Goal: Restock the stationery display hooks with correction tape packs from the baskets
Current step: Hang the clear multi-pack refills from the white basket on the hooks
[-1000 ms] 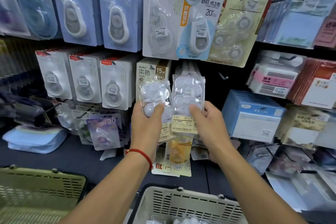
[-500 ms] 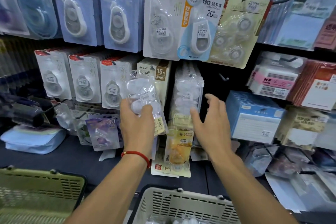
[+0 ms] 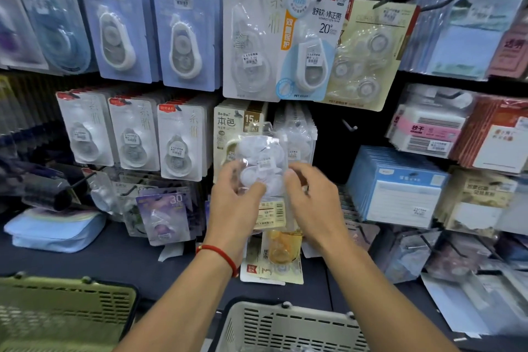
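The clear plastic pack of white correction tapes (image 3: 261, 164) sits before the mid-row hooks, left hand (image 3: 234, 203) pinching its lower edge, right hand (image 3: 313, 200) curled at its side; best steady it – then thread its hang-hole squarely onto the hook beside the matching hung packs (image 3: 297, 134).

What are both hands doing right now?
Left hand: grips the clear pack.
Right hand: fingers curled at the pack's right edge; a real grip cannot be told.
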Action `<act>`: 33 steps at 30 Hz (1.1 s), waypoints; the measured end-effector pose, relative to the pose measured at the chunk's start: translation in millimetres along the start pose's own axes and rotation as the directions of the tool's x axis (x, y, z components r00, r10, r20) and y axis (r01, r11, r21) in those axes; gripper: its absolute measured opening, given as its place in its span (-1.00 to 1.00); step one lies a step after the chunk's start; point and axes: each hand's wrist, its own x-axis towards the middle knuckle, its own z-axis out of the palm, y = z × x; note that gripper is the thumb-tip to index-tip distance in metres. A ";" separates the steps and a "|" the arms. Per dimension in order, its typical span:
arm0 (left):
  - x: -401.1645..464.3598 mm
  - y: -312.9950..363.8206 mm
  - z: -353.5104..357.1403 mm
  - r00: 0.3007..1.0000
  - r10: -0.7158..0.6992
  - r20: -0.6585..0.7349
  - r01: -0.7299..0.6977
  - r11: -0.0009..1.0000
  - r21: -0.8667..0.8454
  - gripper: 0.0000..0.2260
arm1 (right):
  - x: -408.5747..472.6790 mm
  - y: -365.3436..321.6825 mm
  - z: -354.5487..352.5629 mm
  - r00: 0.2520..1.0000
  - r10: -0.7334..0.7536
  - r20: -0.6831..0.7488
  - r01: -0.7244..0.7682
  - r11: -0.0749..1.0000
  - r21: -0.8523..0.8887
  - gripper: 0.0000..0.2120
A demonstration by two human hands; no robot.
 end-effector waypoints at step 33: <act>-18.6 -31.6 5.9 0.878 -0.065 0.474 -0.375 0.521 0.766 -0.57 | -67.7 113.6 -54.6 0.884 0.273 0.380 -0.090 0.896 -0.435 -0.69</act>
